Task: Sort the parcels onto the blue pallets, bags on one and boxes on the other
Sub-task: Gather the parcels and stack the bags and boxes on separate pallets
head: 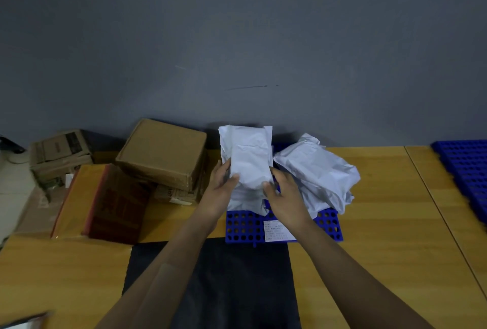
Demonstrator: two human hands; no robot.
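Note:
Both hands hold a white plastic mailer bag (247, 157) upright over the near blue pallet (245, 227). My left hand (220, 189) grips its left edge with the thumb across the front. Gripping its lower right side is my right hand (283, 197). More white bags lie under it, and a crumpled white bag (321, 173) rests on the pallet's right part. A paper label (278, 231) lies at the pallet's front edge. Brown cardboard boxes (163, 153) are stacked on the table to the left. A second blue pallet (466, 170) lies at the far right.
A dark red flat box (118, 205) lies left of the near pallet on the wooden table (390, 223). A worn carton (60, 155) stands at the back left. A black bag (216, 284) lies flat at the table's front, under my forearms. A grey wall closes the back.

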